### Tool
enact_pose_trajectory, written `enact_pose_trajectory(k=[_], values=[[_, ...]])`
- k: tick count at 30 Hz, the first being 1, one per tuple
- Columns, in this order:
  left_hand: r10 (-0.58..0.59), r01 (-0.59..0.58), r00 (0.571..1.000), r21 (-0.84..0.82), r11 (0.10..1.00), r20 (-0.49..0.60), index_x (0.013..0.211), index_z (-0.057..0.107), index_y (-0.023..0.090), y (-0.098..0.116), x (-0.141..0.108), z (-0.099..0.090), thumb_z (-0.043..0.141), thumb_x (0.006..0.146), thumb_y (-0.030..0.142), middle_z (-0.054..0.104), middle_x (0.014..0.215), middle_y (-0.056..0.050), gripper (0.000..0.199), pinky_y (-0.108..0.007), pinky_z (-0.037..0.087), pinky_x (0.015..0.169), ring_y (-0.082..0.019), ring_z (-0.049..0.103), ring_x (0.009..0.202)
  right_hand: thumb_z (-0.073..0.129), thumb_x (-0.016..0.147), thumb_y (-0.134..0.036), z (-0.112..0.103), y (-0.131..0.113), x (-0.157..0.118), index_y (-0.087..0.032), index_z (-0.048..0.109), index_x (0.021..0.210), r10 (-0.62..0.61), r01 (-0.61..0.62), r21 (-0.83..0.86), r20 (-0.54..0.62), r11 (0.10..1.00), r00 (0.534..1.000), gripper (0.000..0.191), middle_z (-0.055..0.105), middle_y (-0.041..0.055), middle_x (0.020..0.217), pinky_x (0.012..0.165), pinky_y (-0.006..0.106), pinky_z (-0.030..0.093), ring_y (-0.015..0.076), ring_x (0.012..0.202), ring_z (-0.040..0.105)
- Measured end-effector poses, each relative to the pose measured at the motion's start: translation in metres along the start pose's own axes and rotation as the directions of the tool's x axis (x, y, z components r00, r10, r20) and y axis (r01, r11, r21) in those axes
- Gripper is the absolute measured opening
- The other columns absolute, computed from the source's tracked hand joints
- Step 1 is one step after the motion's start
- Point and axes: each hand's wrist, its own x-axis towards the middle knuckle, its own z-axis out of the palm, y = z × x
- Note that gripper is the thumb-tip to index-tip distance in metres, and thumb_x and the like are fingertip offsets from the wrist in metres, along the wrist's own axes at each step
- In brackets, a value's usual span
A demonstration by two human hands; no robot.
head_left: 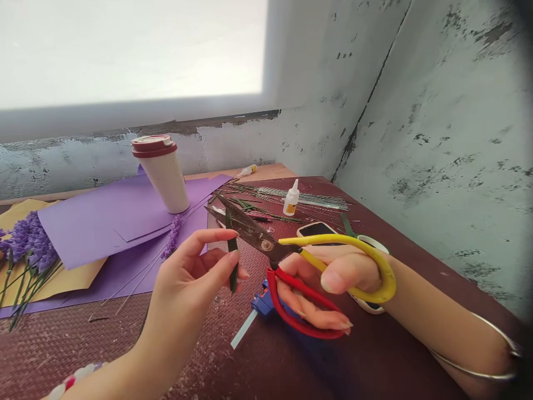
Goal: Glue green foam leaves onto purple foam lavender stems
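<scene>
My left hand point(200, 272) pinches a narrow dark green strip point(233, 255) upright between thumb and index finger. My right hand point(328, 283) is wrapped round the scissors point(266, 244), which have one yellow and one red handle. Their blades are parted and point left, with the strip's upper end between them, just above my left fingertips. Beneath the scissors lies a blue glue gun point(263, 303) with a pale glue stick poking out, partly hidden by my right hand.
A white cup point(166, 180) with a red lid stands on purple paper point(104, 216). Purple flowers point(33, 241) lie left. Behind the scissors are a glue bottle point(292, 200), wire stems point(320, 201) and a phone point(318, 230). A roll of green tape point(373, 242) sits behind my right wrist.
</scene>
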Motion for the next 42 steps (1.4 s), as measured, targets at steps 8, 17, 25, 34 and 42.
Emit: enact_pose_trajectory(k=[8, 17, 25, 34, 42], values=[[-0.007, 0.011, 0.996, 0.041, 0.999, -0.084, 0.091, 0.066, 0.023, 0.000, 0.002, -0.002, 0.070, 0.076, 0.020, 0.065, 0.061, 0.005, 0.015, -0.016, 0.044, 0.054, -0.008, 0.056, 0.058, 0.049, 0.077, -0.032, 0.010, -0.018, 0.005, -0.019, 0.044, 0.046, 0.123, -0.168, -0.246, -0.189, 0.955, 0.974, 0.034, 0.043, -0.0023, 0.044, 0.042, 0.024, 0.034, 0.0088, 0.039, 0.040], [0.001, 0.012, 0.992, 0.097, 0.995, -0.126, 0.084, 0.068, 0.021, -0.001, 0.004, -0.004, 0.071, 0.075, 0.022, 0.065, 0.069, 0.005, 0.009, -0.017, 0.046, 0.057, -0.008, 0.056, 0.062, 0.043, 0.089, -0.041, 0.021, -0.026, -0.003, -0.020, 0.042, 0.043, 0.161, -0.424, -0.468, -0.503, 0.776, 0.849, 0.051, 0.043, -0.0018, 0.040, 0.048, 0.024, 0.038, 0.0098, 0.041, 0.043], [-0.048, 0.057, 0.991, 0.065, 0.996, -0.129, 0.086, 0.067, 0.018, -0.001, 0.006, -0.003, 0.070, 0.075, 0.020, 0.064, 0.066, 0.004, 0.012, -0.017, 0.045, 0.054, -0.008, 0.055, 0.058, 0.048, 0.087, -0.050, 0.018, -0.016, -0.006, -0.020, 0.044, 0.067, 0.198, -0.628, -0.459, -0.686, 0.628, 0.700, 0.037, 0.050, -0.0050, 0.050, 0.037, 0.019, 0.033, 0.0083, 0.041, 0.046], [-0.071, 0.079, 0.988, 0.053, 0.995, -0.140, 0.088, 0.067, 0.018, 0.000, 0.008, -0.003, 0.071, 0.075, 0.022, 0.063, 0.065, 0.003, 0.014, -0.018, 0.044, 0.054, -0.008, 0.053, 0.057, 0.045, 0.088, -0.054, 0.017, -0.012, -0.006, -0.019, 0.046, 0.066, 0.157, -0.637, -0.492, -0.705, 0.593, 0.691, 0.042, 0.053, -0.0030, 0.051, 0.038, 0.018, 0.035, 0.0089, 0.043, 0.048], [-0.083, 0.086, 0.989, 0.020, 0.996, -0.125, 0.091, 0.066, 0.019, -0.003, 0.008, -0.004, 0.070, 0.076, 0.024, 0.064, 0.069, 0.004, 0.017, -0.017, 0.044, 0.055, -0.007, 0.054, 0.061, 0.044, 0.088, -0.057, 0.017, -0.013, -0.007, -0.019, 0.045, 0.064, 0.196, -0.656, -0.489, -0.696, 0.576, 0.691, 0.044, 0.053, -0.0038, 0.050, 0.039, 0.018, 0.037, 0.0090, 0.043, 0.049]])
